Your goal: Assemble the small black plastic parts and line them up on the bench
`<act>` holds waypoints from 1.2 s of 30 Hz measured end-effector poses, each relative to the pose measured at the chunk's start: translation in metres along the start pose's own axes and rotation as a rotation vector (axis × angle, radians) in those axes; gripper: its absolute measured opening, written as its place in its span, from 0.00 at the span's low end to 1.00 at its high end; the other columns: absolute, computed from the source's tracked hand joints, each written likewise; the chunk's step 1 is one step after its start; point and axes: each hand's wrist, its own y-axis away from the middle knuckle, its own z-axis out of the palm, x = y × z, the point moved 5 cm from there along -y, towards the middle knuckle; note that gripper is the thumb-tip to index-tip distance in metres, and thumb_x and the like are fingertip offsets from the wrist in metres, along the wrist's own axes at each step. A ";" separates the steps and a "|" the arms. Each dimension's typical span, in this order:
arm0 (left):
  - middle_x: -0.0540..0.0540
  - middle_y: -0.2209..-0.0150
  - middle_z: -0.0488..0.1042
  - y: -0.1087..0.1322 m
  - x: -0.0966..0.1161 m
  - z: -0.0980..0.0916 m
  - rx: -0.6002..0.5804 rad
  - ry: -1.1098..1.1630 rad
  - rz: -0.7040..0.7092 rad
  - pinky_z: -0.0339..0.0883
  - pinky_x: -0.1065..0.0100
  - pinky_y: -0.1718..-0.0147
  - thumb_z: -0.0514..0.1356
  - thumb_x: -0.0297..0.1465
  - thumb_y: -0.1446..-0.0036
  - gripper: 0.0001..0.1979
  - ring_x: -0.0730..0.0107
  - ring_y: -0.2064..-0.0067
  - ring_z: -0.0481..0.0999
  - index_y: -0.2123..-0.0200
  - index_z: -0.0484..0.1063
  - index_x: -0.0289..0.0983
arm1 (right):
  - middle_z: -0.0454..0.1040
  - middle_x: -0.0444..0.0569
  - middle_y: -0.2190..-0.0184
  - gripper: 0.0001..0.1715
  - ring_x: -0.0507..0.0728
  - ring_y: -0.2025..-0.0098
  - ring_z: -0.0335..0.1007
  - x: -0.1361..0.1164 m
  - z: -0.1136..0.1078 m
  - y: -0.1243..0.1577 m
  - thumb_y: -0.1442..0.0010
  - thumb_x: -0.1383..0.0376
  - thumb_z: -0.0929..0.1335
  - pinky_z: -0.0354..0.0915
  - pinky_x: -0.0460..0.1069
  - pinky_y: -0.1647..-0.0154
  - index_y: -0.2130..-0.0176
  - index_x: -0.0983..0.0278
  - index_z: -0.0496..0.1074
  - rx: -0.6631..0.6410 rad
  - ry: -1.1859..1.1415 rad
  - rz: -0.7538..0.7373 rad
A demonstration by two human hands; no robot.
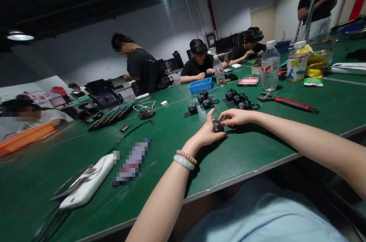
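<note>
Between my two hands, just above or on the green table [171,127], is a small black plastic part [218,126] whose exact kind I cannot make out. My left hand [208,131] grips it from the left, thumb toward me. From the right, the fingertips of my right hand [233,117] pinch it. Beyond my hands lie similar black parts with thin prongs, one group [203,99] straight ahead and another [236,98] a little to the right. An adjustable wrench [288,102] with a red and black handle rests right of them.
A blue tray [200,85], a small water bottle [219,71], a large bottle [270,67] and a labelled drink bottle [297,62] stand farther back. Left are a white power strip [90,183], a bundle of cables [114,116] and a white cord. Several people sit or stand around.
</note>
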 end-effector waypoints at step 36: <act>0.44 0.61 0.63 -0.001 0.002 0.002 -0.004 0.050 0.021 0.59 0.57 0.57 0.61 0.31 0.58 0.46 0.66 0.61 0.67 0.44 0.30 0.37 | 0.49 0.35 0.83 0.24 0.45 0.81 0.46 -0.011 0.001 0.005 0.54 0.63 0.66 0.43 0.41 0.81 0.58 0.65 0.56 0.015 0.048 -0.090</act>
